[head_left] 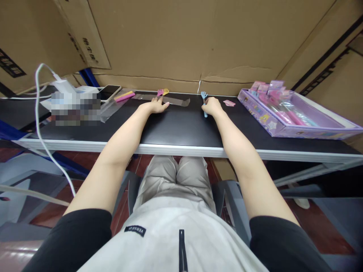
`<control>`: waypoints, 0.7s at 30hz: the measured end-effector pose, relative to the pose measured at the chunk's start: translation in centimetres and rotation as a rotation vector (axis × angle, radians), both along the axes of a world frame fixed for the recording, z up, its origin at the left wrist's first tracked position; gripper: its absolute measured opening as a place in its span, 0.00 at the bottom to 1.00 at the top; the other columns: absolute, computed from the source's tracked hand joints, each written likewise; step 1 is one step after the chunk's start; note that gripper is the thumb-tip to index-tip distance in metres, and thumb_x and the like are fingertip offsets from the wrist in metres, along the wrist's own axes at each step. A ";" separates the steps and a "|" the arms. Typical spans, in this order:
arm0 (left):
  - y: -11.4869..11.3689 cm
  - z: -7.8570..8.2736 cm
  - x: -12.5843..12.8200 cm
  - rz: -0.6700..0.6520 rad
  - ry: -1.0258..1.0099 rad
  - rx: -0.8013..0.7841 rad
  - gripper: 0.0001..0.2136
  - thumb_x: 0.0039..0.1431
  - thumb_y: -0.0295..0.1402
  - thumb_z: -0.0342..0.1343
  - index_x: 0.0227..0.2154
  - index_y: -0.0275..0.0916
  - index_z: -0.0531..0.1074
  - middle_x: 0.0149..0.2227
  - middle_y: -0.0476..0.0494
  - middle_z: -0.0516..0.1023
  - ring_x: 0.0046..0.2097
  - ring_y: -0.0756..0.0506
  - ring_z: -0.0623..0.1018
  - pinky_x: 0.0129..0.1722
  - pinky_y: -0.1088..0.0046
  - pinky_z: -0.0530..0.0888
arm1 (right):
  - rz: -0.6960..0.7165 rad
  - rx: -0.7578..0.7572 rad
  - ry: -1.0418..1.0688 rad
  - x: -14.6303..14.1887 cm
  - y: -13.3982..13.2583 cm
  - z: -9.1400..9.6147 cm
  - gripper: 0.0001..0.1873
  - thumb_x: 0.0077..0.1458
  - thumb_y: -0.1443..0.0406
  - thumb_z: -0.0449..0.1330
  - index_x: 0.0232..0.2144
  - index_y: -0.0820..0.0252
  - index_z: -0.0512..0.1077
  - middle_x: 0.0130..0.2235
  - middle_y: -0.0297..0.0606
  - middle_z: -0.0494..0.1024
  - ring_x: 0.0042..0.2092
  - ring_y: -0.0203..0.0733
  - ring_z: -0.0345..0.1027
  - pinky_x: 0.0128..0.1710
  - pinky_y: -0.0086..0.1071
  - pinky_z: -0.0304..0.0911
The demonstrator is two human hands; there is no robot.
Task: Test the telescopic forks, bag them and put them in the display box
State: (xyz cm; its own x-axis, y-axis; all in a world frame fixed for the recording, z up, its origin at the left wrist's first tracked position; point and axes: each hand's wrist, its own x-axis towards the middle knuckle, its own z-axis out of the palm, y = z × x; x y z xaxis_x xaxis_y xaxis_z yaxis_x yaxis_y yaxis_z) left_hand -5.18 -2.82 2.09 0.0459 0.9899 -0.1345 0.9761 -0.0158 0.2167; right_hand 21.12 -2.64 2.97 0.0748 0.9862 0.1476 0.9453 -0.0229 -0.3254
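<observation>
My right hand point(213, 105) is closed around a small light-blue back scratcher point(203, 95). Its claw head points away from me and the end of its handle shows below my fingers. On the left of the table, my left hand point(154, 106) lies palm down with the thumb spread. Just beyond its fingertips are the claw heads of a pink back scratcher point(160, 92) and a yellow back scratcher point(165, 91); their handles are hidden. A clear plastic sleeve point(178, 101) lies flat beside that hand.
At right stands a purple display box point(283, 128) with packaged pink and blue items. Pink paper pieces point(229, 103) lie near it. Left are pink and yellow sticks point(124, 97), clear plastic, a phone point(110, 93) and a white charger cable point(36, 98). Cardboard point(170, 41) walls the back.
</observation>
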 end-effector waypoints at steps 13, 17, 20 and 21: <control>0.6 -0.9 1.3 0.162 -0.064 0.077 0.40 0.79 0.51 0.30 0.84 0.31 0.42 0.85 0.27 0.41 0.85 0.34 0.43 0.82 0.55 0.51 | 0.011 0.013 0.000 0.2 0.3 -0.2 0.20 0.65 0.75 0.61 0.55 0.74 0.83 0.60 0.63 0.83 0.69 0.66 0.74 0.71 0.49 0.69; 0.5 -1.0 1.6 0.127 -0.085 0.094 0.39 0.79 0.49 0.32 0.83 0.28 0.44 0.85 0.26 0.38 0.85 0.32 0.40 0.82 0.53 0.48 | 0.013 0.018 -0.005 0.3 0.3 -0.3 0.20 0.64 0.75 0.61 0.56 0.74 0.83 0.60 0.62 0.83 0.69 0.66 0.74 0.71 0.51 0.69; 0.3 -0.8 1.7 0.093 -0.090 0.108 0.39 0.80 0.48 0.33 0.83 0.27 0.44 0.85 0.27 0.38 0.85 0.32 0.40 0.82 0.52 0.48 | 0.026 0.017 -0.013 0.4 0.5 -0.4 0.20 0.64 0.75 0.61 0.56 0.73 0.83 0.59 0.62 0.83 0.68 0.67 0.75 0.71 0.52 0.69; 0.2 -0.8 1.7 0.084 -0.089 0.112 0.38 0.80 0.48 0.33 0.83 0.28 0.44 0.85 0.28 0.38 0.85 0.32 0.40 0.82 0.52 0.48 | 0.030 0.015 -0.016 0.5 0.6 -0.5 0.20 0.64 0.75 0.61 0.55 0.74 0.83 0.59 0.63 0.83 0.68 0.67 0.74 0.71 0.52 0.69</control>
State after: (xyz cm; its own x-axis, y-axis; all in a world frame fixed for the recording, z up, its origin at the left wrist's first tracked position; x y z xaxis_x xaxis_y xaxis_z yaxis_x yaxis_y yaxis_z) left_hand -3.44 -2.62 1.30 -0.0313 0.9993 -0.0219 0.9519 0.0365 0.3041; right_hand 21.58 -2.01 2.51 0.0423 0.9856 0.1636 0.9506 0.0107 -0.3102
